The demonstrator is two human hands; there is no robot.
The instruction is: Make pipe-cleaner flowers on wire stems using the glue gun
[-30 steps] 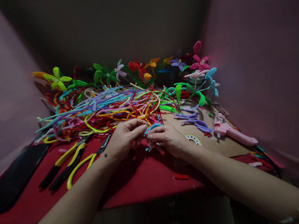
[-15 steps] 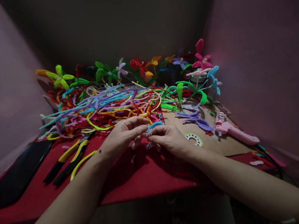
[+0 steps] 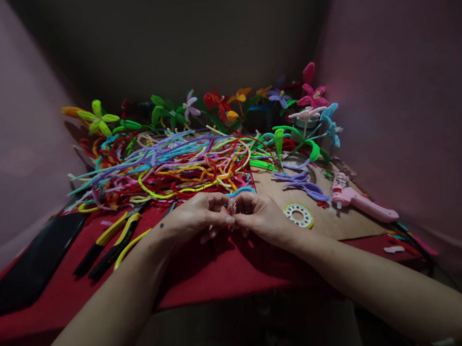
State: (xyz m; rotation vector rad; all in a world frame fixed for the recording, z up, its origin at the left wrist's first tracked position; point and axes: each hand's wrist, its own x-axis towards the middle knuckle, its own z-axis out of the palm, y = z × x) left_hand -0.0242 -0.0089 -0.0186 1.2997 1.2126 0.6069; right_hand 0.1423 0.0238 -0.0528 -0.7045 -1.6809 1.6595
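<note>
My left hand [image 3: 194, 219] and my right hand [image 3: 258, 215] meet over the red cloth [image 3: 228, 271], fingertips pinched together on a small pale, whitish tuft of pipe cleaner [image 3: 232, 208]. A light blue pipe cleaner [image 3: 242, 191] curves out just behind my right hand's fingers. Whether it joins the tuft is hidden by the fingers. Right behind both hands lies a big tangled heap of coloured pipe cleaners [image 3: 168, 163].
Yellow-handled pliers [image 3: 110, 241] lie left of my left arm, a black case [image 3: 30, 268] further left. On the brown board [image 3: 334, 219] sit purple petal pieces [image 3: 303, 182], a tape roll [image 3: 298, 215] and a pink glue gun [image 3: 358, 200]. Finished pipe-cleaner flowers [image 3: 308, 99] line the back.
Both hands have drawn closer to me and tighter together, the fingertips now pinched on the pale tuft. The blue piece shows less between the fingers.
</note>
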